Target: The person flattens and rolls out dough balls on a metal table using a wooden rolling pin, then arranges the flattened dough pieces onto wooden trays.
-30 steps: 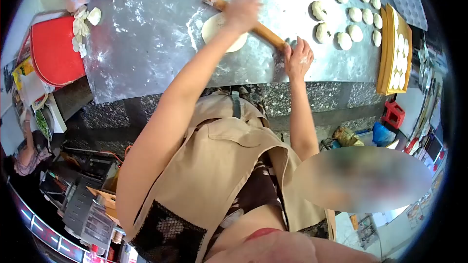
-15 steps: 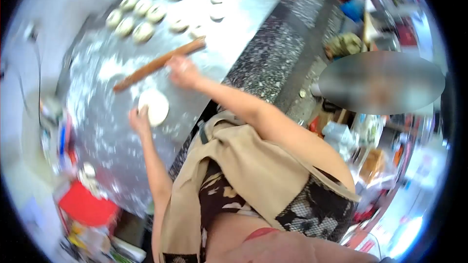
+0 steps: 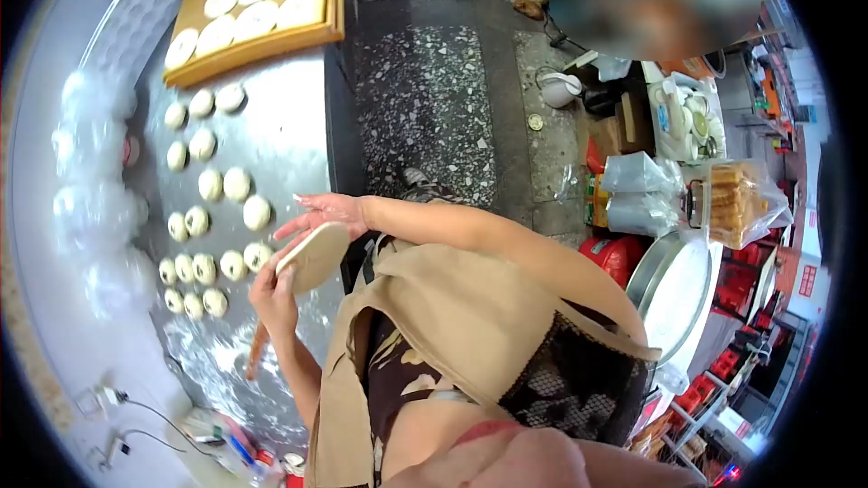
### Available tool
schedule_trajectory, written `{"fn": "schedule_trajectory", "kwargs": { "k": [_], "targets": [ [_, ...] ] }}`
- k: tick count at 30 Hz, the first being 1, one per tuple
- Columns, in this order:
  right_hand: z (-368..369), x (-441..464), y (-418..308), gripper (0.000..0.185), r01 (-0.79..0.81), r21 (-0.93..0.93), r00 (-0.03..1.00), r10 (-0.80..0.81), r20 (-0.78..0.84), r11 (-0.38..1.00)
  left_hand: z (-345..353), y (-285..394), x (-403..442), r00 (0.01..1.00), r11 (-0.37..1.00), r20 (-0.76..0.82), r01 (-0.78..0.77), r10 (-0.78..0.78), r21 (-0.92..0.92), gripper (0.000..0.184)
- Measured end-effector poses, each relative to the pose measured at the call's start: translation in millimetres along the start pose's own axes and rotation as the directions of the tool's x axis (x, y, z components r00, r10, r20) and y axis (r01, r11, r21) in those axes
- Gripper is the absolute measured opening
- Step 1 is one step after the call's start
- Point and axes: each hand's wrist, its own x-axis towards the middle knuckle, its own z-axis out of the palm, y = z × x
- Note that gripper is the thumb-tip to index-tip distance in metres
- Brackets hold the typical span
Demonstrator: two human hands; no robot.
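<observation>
A flat round of dough [image 3: 318, 256] is held up above the metal worktop, tilted on edge. My left hand [image 3: 274, 296] pinches its lower left rim between thumb and fingers. Close behind the upper edge is my right hand [image 3: 333, 212], its fingers spread and dusted with flour; some are hidden by the dough, and I cannot tell whether they touch it. The wooden rolling pin [image 3: 257, 351] lies on the floured worktop [image 3: 217, 348], partly covered by my left forearm. Several filled dough balls [image 3: 203, 267] sit in rows beyond my left hand.
A wooden tray [image 3: 333, 23] with several flat dough rounds stands at the worktop's far end. Clear plastic packs [image 3: 95, 203] line the wall side. Power cords [image 3: 154, 407] hang lower left. To the right are a large round pan [image 3: 674, 298] and bagged bread [image 3: 728, 203].
The dough round has been lifted off the worktop by my left hand. My right hand has left the rolling pin and come to the dough. The view has turned toward the tray.
</observation>
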Motion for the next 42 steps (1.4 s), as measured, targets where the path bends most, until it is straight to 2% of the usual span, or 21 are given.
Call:
{"fn": "schedule_trajectory", "kwargs": {
  "k": [1, 2, 3, 5, 8, 9, 11, 13, 15, 16, 17, 19, 21, 22, 28, 31, 33, 35, 37, 39, 42],
  "targets": [
    [14, -14, -18, 0.073, 0.082, 0.063, 0.996, -0.083, 0.022, 0.995, 16, 12, 26, 1.0, 0.999, 0.01, 0.012, -0.012, -0.043, 0.026],
    [11, -27, -38, 0.074, 0.134, 0.106, 0.991, -0.131, -0.028, 0.985, 35, 28, 51, 1.0, 1.0, -0.008, -0.029, 0.029, -0.007, 0.027],
    [8, -38, -58, 0.075, 0.184, 0.144, 0.981, -0.174, -0.081, 0.972, 56, 48, 74, 0.998, 0.995, -0.055, -0.029, 0.024, -0.093, 0.027],
    [14, -69, -96, 0.069, 0.273, 0.238, 0.959, -0.284, 0.015, 0.932, 76, 62, 116, 0.999, 0.992, -0.043, 0.0, -0.005, -0.126, 0.027],
    [16, -86, -137, 0.057, 0.401, 0.144, 0.908, -0.372, -0.192, 0.905, 97, 73, 165, 0.994, 0.979, -0.103, 0.002, -0.023, -0.202, 0.028],
    [15, -87, -150, 0.057, 0.381, 0.153, 0.917, -0.352, -0.186, 0.912, 101, 77, 183, 0.996, 0.987, -0.086, 0.023, -0.037, -0.161, 0.028],
    [9, -75, -183, 0.053, 0.416, 0.04, 0.862, -0.38, -0.335, 0.908, 96, 64, 223, 0.997, 0.99, -0.031, 0.069, -0.074, -0.123, 0.029],
    [-6, -65, -223, 0.051, 0.4, 0.222, 0.909, -0.354, -0.22, 0.889, 96, 60, 261, 0.98, 0.915, 0.072, 0.199, -0.185, -0.351, 0.027],
    [-8, -55, -262, 0.053, 0.372, 0.114, 0.919, -0.349, -0.182, 0.921, 93, 49, 302, 0.964, 0.767, 0.19, 0.263, -0.186, -0.585, 0.031],
    [0, -48, -278, 0.055, 0.359, 0.01, 0.906, -0.346, -0.246, 0.933, 88, 35, 322, 0.961, 0.703, 0.251, 0.258, -0.117, -0.662, 0.033],
    [4, -42, -296, 0.056, 0.335, -0.107, 0.884, -0.352, -0.307, 0.936, 87, 47, 331, 0.965, 0.679, 0.228, 0.255, -0.131, -0.689, 0.034],
    [-6, -29, -324, 0.058, 0.26, -0.125, 0.904, -0.287, -0.317, 0.957, 81, 58, 352, 0.957, 0.681, 0.241, 0.284, -0.161, -0.675, 0.036],
    [-11, -12, -346, 0.057, 0.188, -0.128, 0.897, -0.223, -0.381, 0.974, 81, 49, 372, 0.95, 0.617, 0.266, 0.311, -0.166, -0.723, 0.038],
    [-11, -5, -355, 0.057, 0.154, -0.144, 0.889, -0.201, -0.413, 0.978, 82, 48, 377, 0.95, 0.531, 0.288, 0.308, -0.123, -0.789, 0.04],
    [-43, 38, -426, 0.051, -0.029, -0.172, 0.909, -0.045, -0.414, 0.985, 68, 37, 430, 0.957, 0.573, 0.123, 0.257, -0.262, -0.778, 0.035],
    [-63, 74, -482, 0.05, -0.101, -0.25, 0.874, -0.034, -0.485, 0.963, 57, 32, 482, 0.962, 0.597, 0.021, 0.186, -0.273, -0.78, 0.034],
    [-84, 106, -531, 0.048, -0.174, -0.217, 0.876, 0.05, -0.479, 0.96, 45, 29, 531, 0.947, 0.617, -0.021, 0.193, -0.322, -0.763, 0.032],
    [-92, 153, -586, 0.046, -0.185, -0.381, 0.913, 0.015, -0.407, 0.906, 31, 34, 587, 0.939, 0.704, -0.169, 0.098, -0.3, -0.704, 0.032],
    [-91, 196, -633, 0.043, -0.25, -0.613, 0.873, -0.1, -0.477, 0.749, 12, 25, 647, 0.935, 0.814, -0.249, 0.067, -0.253, -0.577, 0.034],
    [-107, 239, -676, 0.037, -0.313, -0.665, 0.834, -0.139, -0.534, 0.678, 3, 21, 702, 0.911, 0.637, -0.277, -0.02, -0.306, -0.77, 0.032],
    [-133, 284, -712, 0.035, -0.35, -0.7, 0.836, -0.13, -0.533, 0.623, -14, 11, 754, 0.827, 0.861, -0.434, 0.111, -0.357, -0.497, 0.028]
  ]
}}
